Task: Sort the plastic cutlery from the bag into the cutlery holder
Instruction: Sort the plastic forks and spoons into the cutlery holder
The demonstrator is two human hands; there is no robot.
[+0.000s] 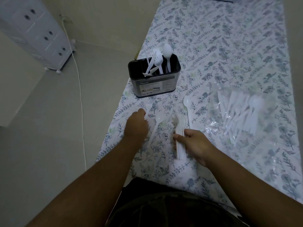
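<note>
I see R hand [195, 143] gripping a stack of forks [179, 138] w/ curled fingers. L hand [136, 126] curled by a loose fork [148, 107]; can't tell if pinching. Bag [242, 112] lies right, cutlery holder [154, 77] ahead on tablecloth [229, 46].

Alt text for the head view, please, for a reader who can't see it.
Seen from above, a person's right hand grips a stack of white plastic forks over a floral tablecloth, while the left hand reaches for a loose fork. Beyond stand a partly filled cutlery holder and a clear bag of cutlery.
</note>
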